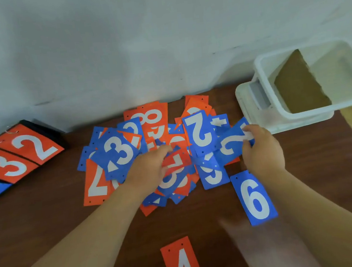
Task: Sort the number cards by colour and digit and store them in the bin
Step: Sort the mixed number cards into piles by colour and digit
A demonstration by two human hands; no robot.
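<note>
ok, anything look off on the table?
No damage or spill. The card heap is a red-and-blue jumble at all angles; the blue 6 and red 4 lie apart, nearer the person. The bin holds only a brown sheet, no cards.

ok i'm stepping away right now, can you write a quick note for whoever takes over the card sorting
Left hand is on the middle of the card pile; whether it grips a card is unclear. Right hand pinches a blue 2 card at the pile's right edge.
A blue 6 card and a red 4 card lie apart, nearer the person. The bin stands far right; no number cards show in it.
Done: barely started. Left: sort nearly the whole pile by colour and digit, then bin it.
</note>
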